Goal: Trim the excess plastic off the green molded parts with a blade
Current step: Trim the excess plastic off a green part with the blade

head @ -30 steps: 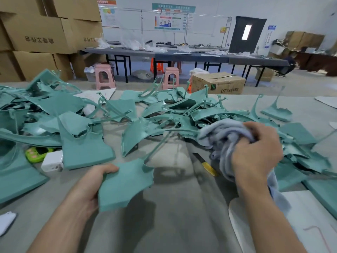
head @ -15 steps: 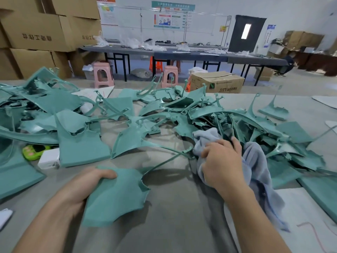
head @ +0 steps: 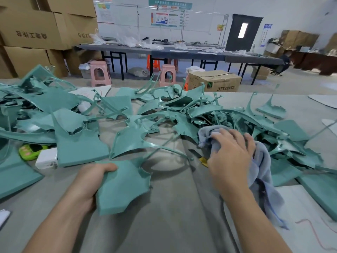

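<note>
Workshop room in the head view: stacked cardboard boxes back left, a long dark table along the far wall, a couple of pink stools and one more carton on the floor in front of it.

Closer to us, the grey worktop is buried under a big heap of green parts, all thin sprues and flat panels tangled together, spreading from the left edge to the right.

Our left grip is closed on one flat green part, thumb on top of its near-left corner and fingers tucked underneath. That part sits low over the worktop right in front of us, apart from the heap.

Our right grip is bent over a blue-grey cloth, fingers curled into the bundle at the near edge of the heap, with the loose end trailing down toward us.

The blade, with a yellow handle, lies on the worktop just left of that hand, partly hidden under it.

Off to the left, a bright green gadget and a small white box sit next to each other among the parts.
</note>
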